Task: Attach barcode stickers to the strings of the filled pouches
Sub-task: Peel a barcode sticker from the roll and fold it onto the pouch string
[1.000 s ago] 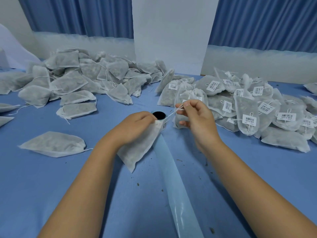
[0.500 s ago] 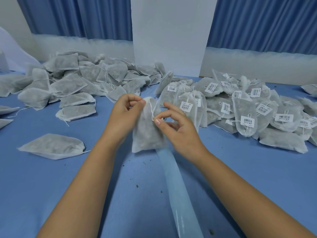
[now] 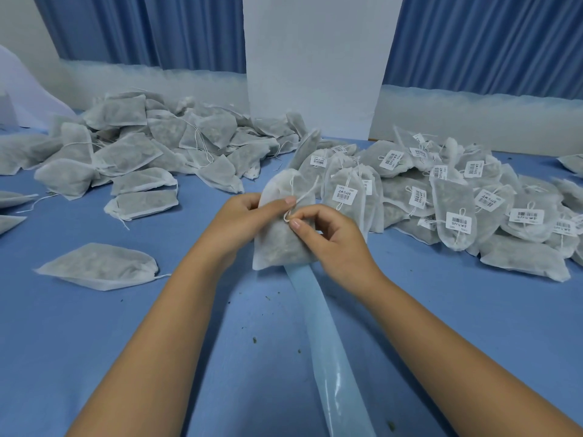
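A filled white mesh pouch (image 3: pixel 277 244) stands upright over the table's middle, held between both hands. My left hand (image 3: pixel 239 222) grips its left side, thumb pressed on the front. My right hand (image 3: pixel 328 238) pinches the pouch's white string (image 3: pixel 299 200) near a small loop against the front. No sticker shows on this string. A pale strip of sticker backing (image 3: pixel 328 342) runs from under the pouch toward me.
A heap of pouches without labels (image 3: pixel 151 149) lies at the back left, one loose pouch (image 3: pixel 97 266) nearer on the left. Pouches with barcode stickers (image 3: pixel 457 200) are piled at the right. A white panel (image 3: pixel 312 64) stands behind. The blue table (image 3: pixel 94 342) carries small crumbs.
The pouch was lifted from lying flat to upright. My right hand came in from the stretched string and now pinches it against the pouch's front; the black roll core is hidden.
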A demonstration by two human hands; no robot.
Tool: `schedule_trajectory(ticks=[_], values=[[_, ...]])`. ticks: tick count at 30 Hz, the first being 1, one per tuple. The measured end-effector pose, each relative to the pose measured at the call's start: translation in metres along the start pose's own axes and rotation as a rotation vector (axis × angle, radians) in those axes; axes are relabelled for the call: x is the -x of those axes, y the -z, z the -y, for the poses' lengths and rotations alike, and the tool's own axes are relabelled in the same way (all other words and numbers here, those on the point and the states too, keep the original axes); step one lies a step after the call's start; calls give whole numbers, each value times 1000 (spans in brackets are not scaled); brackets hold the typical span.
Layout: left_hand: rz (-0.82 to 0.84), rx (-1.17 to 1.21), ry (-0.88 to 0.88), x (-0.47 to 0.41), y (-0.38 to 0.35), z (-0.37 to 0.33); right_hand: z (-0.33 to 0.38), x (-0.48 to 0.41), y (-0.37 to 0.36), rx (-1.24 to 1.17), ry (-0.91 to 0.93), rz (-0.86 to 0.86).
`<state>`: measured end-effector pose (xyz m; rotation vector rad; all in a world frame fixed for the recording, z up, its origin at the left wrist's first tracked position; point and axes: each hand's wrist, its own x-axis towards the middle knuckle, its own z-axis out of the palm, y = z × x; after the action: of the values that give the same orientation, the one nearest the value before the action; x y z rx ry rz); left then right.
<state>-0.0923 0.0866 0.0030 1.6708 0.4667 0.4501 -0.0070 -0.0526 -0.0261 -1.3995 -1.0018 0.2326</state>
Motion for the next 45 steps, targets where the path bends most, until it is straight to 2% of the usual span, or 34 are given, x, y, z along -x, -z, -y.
schedule_trajectory(ticks=[4, 6, 8, 10, 12, 18, 23, 26, 30, 36, 41, 45], values=[[-79, 12, 47, -5, 4, 6, -4, 0, 2, -32, -113, -98], [-176, 70, 124, -11, 12, 8, -9, -1, 4, 115, -229, -169], [-277, 158, 233, -17, 23, 10, -13, 0, 5, 272, -349, -170], [-275, 273, 320, -20, 31, 12, -15, 1, 3, 283, -427, -139], [-205, 365, 386, -20, 34, 15, -18, 2, 1, 246, -452, -103], [40, 602, 564, -24, 31, 25, -22, 3, 9, 175, -466, -85], [189, 628, 602, -26, 25, 29, -26, 1, 13, 141, -432, -53], [176, 581, 598, -26, 23, 31, -26, 0, 13, 128, -435, 20], [252, 702, 614, -24, 20, 26, -23, -1, 15, 149, -419, 79], [299, 705, 604, -21, 18, 22, -19, -4, 13, 187, -289, -92], [337, 673, 598, -21, 17, 24, -17, -1, 16, 135, -190, -6], [348, 668, 593, -22, 16, 23, -18, -3, 17, 169, -166, -13]])
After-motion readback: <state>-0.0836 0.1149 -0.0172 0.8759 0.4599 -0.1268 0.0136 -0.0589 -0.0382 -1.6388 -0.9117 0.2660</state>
